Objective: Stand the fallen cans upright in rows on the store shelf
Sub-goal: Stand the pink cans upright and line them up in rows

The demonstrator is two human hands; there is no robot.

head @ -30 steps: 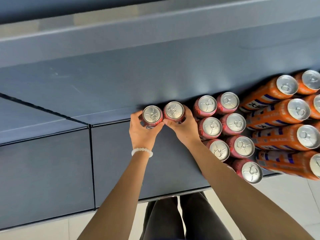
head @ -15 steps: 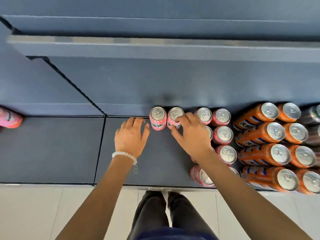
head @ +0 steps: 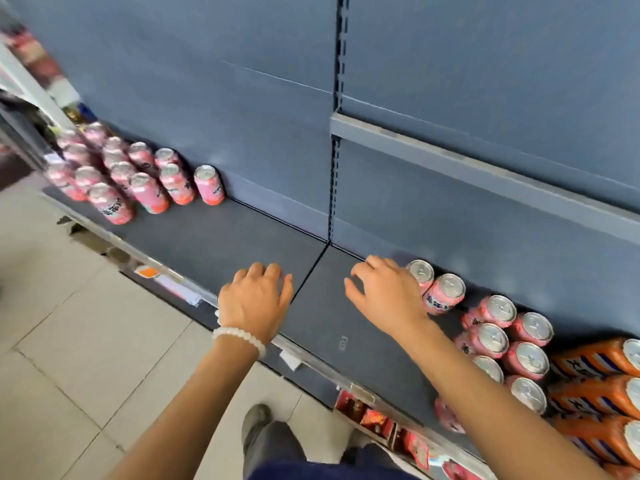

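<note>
Two pink cans stand upright against the back wall of the dark shelf point(head: 242, 244): one point(head: 421, 271) half hidden behind my right hand, the other point(head: 445, 293) just to its right. My right hand point(head: 384, 292) hovers beside them, fingers loosely curled, holding nothing. My left hand point(head: 258, 297), with a white bead bracelet, hangs over the shelf's front part, fingers relaxed and empty. More pink cans point(head: 512, 337) stand in rows to the right. A second group of upright pink cans point(head: 138, 174) stands far left on the shelf.
Orange cans point(head: 599, 386) stand at the far right edge. A vertical slotted upright point(head: 334, 181) splits the blue back panel, and a shelf seam runs down from it between my hands. Price tags line the shelf's front rail point(head: 173, 282). Tiled floor and my shoe lie below.
Both hands have let go of the two pink cans and drawn back from them. My view has swung left, bringing the far-left group of pink cans into sight.
</note>
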